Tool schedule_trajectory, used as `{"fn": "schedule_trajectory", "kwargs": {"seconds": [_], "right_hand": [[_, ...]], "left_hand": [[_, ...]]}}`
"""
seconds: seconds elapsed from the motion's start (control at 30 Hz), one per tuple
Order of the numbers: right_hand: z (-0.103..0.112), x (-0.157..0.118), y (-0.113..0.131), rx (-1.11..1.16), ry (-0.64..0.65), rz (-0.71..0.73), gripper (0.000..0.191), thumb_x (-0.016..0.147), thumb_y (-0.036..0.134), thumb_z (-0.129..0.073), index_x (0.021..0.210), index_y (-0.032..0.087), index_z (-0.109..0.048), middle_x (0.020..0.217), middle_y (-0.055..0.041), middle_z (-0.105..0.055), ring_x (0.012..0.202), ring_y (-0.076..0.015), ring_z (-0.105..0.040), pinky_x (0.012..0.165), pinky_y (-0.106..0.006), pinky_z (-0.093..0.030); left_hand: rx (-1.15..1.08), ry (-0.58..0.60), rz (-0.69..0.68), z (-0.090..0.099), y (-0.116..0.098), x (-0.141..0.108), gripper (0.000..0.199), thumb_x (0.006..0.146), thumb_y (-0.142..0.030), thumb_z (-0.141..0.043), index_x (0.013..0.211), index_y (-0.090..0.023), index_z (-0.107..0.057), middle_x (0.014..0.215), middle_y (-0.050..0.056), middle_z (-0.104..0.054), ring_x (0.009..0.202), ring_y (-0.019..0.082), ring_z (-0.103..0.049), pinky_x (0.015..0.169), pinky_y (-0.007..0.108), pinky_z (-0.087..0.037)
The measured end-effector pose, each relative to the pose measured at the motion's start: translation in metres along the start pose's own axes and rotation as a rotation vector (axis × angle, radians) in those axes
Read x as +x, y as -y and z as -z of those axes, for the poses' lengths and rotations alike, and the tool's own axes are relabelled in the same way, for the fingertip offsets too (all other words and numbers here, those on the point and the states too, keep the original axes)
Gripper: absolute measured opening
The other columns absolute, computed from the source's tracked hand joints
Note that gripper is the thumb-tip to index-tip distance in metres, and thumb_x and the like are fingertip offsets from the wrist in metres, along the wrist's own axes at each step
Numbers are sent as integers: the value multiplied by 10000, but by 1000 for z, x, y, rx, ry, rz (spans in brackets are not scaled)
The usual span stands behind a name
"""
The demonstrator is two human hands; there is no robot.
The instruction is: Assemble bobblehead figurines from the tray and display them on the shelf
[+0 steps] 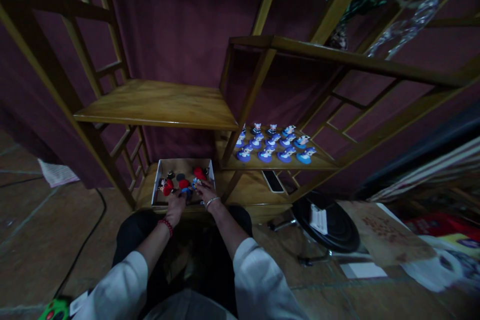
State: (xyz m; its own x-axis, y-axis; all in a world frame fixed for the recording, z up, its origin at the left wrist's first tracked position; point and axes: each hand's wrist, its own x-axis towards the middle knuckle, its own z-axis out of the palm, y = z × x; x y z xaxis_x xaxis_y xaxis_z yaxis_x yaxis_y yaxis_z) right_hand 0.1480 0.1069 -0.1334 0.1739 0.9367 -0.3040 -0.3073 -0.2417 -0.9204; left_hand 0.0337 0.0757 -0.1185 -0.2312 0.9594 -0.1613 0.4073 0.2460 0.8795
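Note:
A shallow white cardboard box (156,182) sits on the lowest wooden shelf and holds several small figurines with red tops. Inside it, my left hand (177,205) has its fingers closed at a red-and-blue figurine (184,186). Close beside, my right hand (206,192) pinches a small blue-and-white figurine (195,182), whose details are too small to make out. Another red figurine (167,188) lies at the box's left, and one more red piece (199,173) is at its back right. Fingertips of both hands are partly hidden among the figures.
Rows of purple-and-blue figurines (265,154) stand on the shelf to the right. Below them lies a black phone (273,181). A bare wooden shelf board (161,102) juts out above the box. To the right is a round black stool (333,225). A cable (93,232) crosses the floor.

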Motion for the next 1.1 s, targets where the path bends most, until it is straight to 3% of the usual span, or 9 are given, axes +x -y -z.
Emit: {"fn": "schedule_trajectory", "kwargs": {"seconds": [0.1, 0.23, 0.43, 0.83, 1.1], "right_hand": [[5, -3, 1, 105, 1, -57, 280, 490, 252, -726, 735, 165, -620, 633, 7, -646, 490, -85, -539, 463, -200, -425], [8, -8, -1, 158, -28, -29, 314, 428, 264, -758, 693, 155, -630, 621, 1, -652, 520, -101, -563, 453, -193, -423], [10, -18, 5, 209, -40, -32, 344, 389, 282, -772, 683, 157, -643, 611, 4, -647, 548, -120, -575, 477, -218, -440], [13, -36, 21, 190, -29, -26, 372, 388, 262, -781, 720, 160, -647, 622, 19, -628, 516, -87, -547, 467, -191, -401], [13, -35, 23, 204, -41, 12, 399, 364, 300, -783, 707, 159, -636, 590, 29, -606, 495, -86, -535, 438, -187, -381]], "left_hand": [[-242, 59, 106, -2, -9, -7, 187, 817, -157, -428, 867, -113, -603, 761, 66, -663, 585, 112, -612, 575, 227, -489], [-496, 80, 207, -4, -18, -13, 125, 799, -127, -453, 830, -117, -573, 771, 68, -654, 592, 121, -620, 613, 259, -506], [-756, 125, 248, -3, -27, -22, 85, 748, -99, -507, 698, -127, -570, 687, 49, -645, 640, 149, -634, 700, 304, -515], [-988, 177, 273, -2, -31, -27, 159, 752, -63, -469, 643, -114, -573, 662, 57, -646, 699, 148, -630, 771, 346, -514], [-998, 202, 233, 3, -33, -28, 103, 725, -58, -530, 688, -114, -608, 677, 51, -657, 727, 139, -630, 805, 314, -491]]}}
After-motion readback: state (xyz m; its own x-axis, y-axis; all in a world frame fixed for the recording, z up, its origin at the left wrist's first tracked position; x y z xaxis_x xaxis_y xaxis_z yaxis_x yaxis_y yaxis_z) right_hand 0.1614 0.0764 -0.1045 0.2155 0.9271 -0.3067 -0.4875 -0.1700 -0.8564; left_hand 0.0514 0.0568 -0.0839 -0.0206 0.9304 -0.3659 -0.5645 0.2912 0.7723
